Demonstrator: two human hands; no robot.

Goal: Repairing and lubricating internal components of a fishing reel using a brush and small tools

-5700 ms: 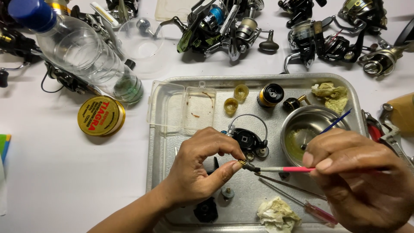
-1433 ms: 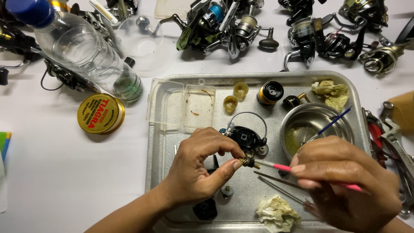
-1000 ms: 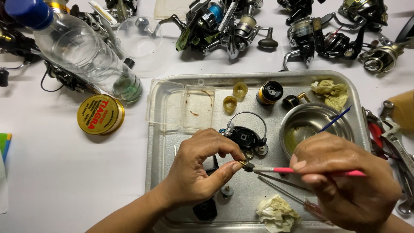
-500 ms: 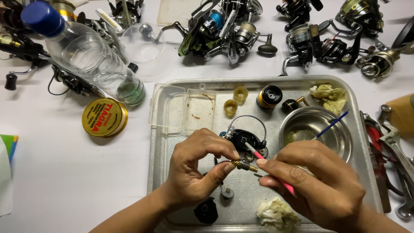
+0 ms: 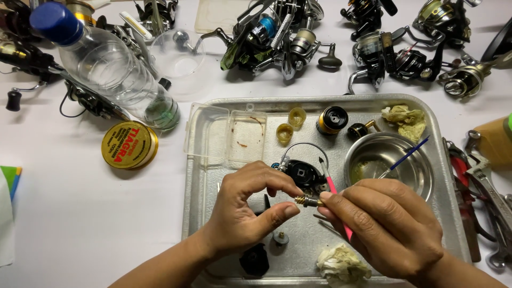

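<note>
My left hand [image 5: 246, 213] pinches a small brass-coloured shaft part [image 5: 305, 200] between thumb and forefinger, over the metal tray [image 5: 198, 176]. My right hand [image 5: 389, 229] touches the other end of that part with its fingertips and holds a thin pink-handled brush [image 5: 333, 191], whose tip points up and away. Just behind the part lies a black reel body [image 5: 304, 173] with a wire bail. Under my hands on the tray are a black knob [image 5: 255, 260], a small grey round piece [image 5: 280, 238] and a crumpled tissue [image 5: 341, 264].
The tray also holds a steel bowl [image 5: 392, 162] with a blue brush, a clear plastic box [image 5: 226, 136], two yellow caps, a black spool [image 5: 332, 119]. A plastic bottle [image 5: 106, 66], a yellow tin [image 5: 129, 144], several fishing reels at the back and tools [image 5: 480, 186] at right surround it.
My right hand has moved left to the small part and swung the pink brush from lying level to pointing upward. My left hand stays put, pinching the part.
</note>
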